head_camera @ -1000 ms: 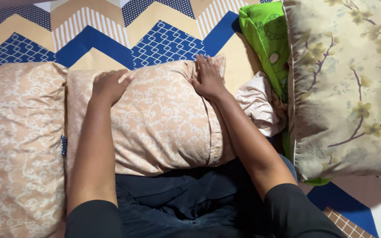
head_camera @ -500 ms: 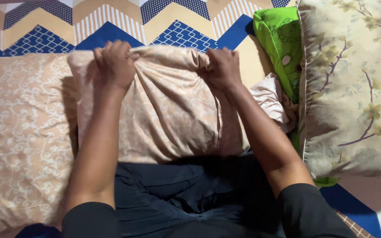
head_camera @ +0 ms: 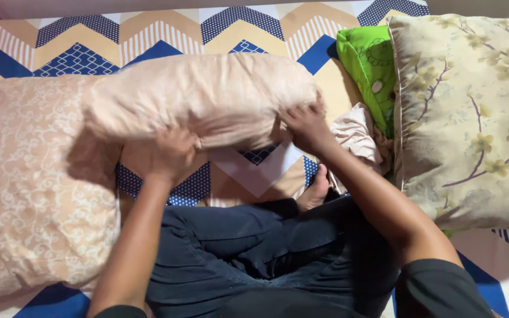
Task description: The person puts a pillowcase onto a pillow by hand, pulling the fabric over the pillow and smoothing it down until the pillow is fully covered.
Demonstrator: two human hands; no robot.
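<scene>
Left hand, centre frame, gripping lower edge of peach pillow; fingers closed on fabric. Right hand, right of centre, clutching pillow's lower right corner. Pillow lifted off chevron bedsheet, blurred, spanning upper centre. Second peach pillow flat at left, partly under raised one. Floral pillow at right; green cushion just beside it; crumpled pale cloth near right hand. Bare foot and dark trousers below.
</scene>
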